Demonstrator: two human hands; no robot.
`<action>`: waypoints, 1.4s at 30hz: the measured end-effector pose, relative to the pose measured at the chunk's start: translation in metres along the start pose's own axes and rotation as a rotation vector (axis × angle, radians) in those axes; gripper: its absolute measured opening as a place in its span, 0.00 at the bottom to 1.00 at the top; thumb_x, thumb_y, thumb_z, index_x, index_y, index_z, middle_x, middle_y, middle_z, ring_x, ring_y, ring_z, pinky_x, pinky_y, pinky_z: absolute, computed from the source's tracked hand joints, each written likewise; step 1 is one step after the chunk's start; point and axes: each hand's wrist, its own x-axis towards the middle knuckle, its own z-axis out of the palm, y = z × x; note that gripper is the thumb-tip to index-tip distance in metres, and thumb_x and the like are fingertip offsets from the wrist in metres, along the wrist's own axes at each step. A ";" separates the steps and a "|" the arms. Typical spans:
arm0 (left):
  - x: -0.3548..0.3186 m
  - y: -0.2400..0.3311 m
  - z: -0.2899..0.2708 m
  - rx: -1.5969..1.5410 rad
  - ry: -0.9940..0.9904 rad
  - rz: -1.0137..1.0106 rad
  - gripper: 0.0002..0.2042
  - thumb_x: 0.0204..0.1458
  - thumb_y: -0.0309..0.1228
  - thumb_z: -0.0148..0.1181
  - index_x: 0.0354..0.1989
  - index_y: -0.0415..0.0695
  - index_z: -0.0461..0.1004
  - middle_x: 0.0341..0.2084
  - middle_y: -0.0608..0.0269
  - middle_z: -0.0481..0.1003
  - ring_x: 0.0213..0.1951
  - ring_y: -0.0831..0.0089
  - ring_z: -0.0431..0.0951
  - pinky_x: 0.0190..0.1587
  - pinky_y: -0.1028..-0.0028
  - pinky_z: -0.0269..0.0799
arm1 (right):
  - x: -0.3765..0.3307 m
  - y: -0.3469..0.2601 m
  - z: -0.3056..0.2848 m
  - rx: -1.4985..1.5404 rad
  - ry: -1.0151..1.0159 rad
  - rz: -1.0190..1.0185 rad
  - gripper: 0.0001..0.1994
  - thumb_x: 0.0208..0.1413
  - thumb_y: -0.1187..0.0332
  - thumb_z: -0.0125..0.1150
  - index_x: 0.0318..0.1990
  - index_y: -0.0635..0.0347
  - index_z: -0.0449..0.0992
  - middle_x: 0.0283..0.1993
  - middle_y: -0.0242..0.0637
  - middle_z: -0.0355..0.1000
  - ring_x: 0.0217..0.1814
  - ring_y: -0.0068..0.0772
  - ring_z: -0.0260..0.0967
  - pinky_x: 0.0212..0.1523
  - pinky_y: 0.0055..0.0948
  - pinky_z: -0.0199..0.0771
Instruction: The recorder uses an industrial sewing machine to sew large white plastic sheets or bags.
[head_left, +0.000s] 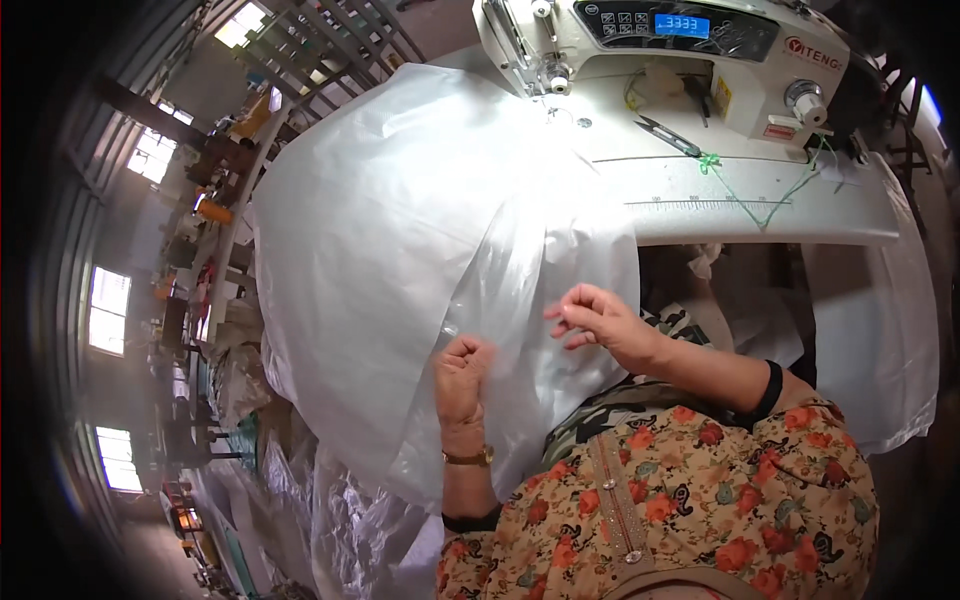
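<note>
A large translucent white plastic sheet (350,220) spreads over my lap and up onto the sewing machine table, with several loose folds running toward me. Above these folds my left hand (462,378) is closed, its fingers curled in and slightly blurred; what they hold, if anything, is hidden. To its right, my right hand (605,325) hovers over the sheet with fingers bent but apart, and nothing shows between them. The sewing machine (690,50) stands at the far side, its needle area (555,80) at the sheet's far edge.
Small thread snips (668,138) lie on the machine bed near green thread (765,220). A ruler scale (700,202) marks the table's front edge. Crumpled plastic (350,530) hangs at the lower left, and more white sheet (880,350) drapes at the right.
</note>
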 end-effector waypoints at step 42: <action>-0.034 0.054 0.032 0.933 -0.212 0.686 0.12 0.51 0.28 0.67 0.43 0.39 0.79 0.40 0.49 0.79 0.41 0.53 0.79 0.44 0.63 0.74 | -0.030 -0.005 -0.030 0.088 -0.163 -0.140 0.05 0.63 0.71 0.54 0.34 0.59 0.68 0.28 0.35 0.74 0.32 0.25 0.73 0.38 0.28 0.74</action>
